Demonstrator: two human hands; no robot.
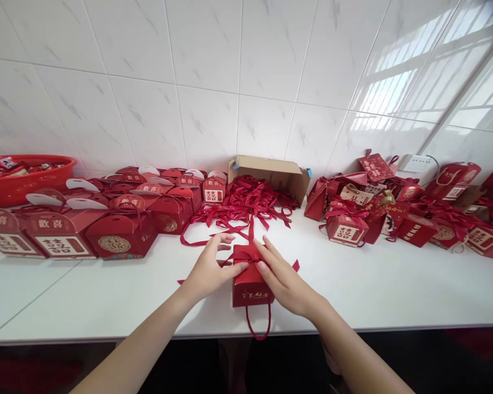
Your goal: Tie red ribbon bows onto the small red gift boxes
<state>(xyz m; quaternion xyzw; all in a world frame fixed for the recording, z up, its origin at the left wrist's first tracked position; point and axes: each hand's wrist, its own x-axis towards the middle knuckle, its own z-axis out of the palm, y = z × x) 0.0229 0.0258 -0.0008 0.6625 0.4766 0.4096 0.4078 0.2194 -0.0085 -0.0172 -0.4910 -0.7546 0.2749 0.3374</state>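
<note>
A small red gift box rests near the front edge of the white table, with a cord handle hanging over that edge. Dark red ribbon is tied across the top of the box, its ends sticking out on both sides. My left hand is at the left side of the box, fingers apart, thumb reaching onto the ribbon. My right hand lies with fingers stretched along the right side and top of the box, touching the ribbon. Neither hand is closed around anything.
Rows of red boxes stand at the left, beside a red basin of wrapped items. Behind my hands, an open cardboard box spills loose ribbons. More beribboned boxes and a white power strip are at the right.
</note>
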